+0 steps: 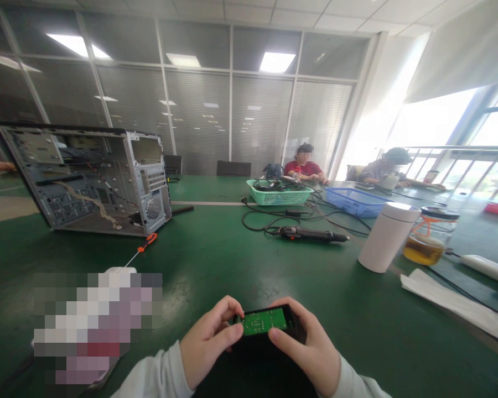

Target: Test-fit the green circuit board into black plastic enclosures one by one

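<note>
A green circuit board point(262, 322) sits in a black casing point(291, 319), held low over the table close to me. My left hand point(213, 337) is closed on its left end, thumb and fingers pinching the edge. Around the right end wraps my right hand point(309, 342), its thumb resting on the board's lower edge. The fingers beneath the casing are mostly hidden. A phone-like slab with a blurred-out face point(99, 326) lies to the left of my left hand.
An opened computer case point(147, 182) stands at left. Further back are an electric screwdriver point(313, 235), a green basket of cables point(280, 196) and a blue basket point(352, 202). At right stand a white tumbler point(388, 237) and a tea jar point(425, 249). Two people sit beyond.
</note>
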Tool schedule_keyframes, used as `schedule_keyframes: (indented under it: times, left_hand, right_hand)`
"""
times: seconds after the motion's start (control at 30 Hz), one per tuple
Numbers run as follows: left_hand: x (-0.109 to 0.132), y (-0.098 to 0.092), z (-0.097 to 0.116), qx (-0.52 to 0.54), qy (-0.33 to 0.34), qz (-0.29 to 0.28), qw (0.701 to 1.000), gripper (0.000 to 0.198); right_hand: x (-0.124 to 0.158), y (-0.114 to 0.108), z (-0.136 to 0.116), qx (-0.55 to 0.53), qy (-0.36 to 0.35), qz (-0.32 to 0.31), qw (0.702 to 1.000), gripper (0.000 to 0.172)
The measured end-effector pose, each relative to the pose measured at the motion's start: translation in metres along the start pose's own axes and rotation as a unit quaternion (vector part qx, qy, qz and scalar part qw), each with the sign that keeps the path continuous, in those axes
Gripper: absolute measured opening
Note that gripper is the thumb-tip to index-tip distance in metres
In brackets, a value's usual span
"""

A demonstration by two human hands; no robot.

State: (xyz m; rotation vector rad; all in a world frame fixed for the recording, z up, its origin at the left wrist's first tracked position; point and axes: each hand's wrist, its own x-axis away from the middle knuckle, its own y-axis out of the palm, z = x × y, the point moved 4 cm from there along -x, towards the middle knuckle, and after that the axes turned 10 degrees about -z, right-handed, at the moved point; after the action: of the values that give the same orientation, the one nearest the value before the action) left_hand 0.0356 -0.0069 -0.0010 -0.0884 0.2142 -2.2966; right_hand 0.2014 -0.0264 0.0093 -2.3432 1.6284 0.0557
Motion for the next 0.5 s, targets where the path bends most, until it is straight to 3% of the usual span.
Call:
schedule_keyframes:
  times: [0.5]
  left_hand:
    - [-0.0009,0.0062,0.0001,0.029,-0.004,-0.027,0.999,0.029]
  right_hand:
    - [0.0023,-0.0006,0.0021,0.044,0.011,0.012,0.999,0.03]
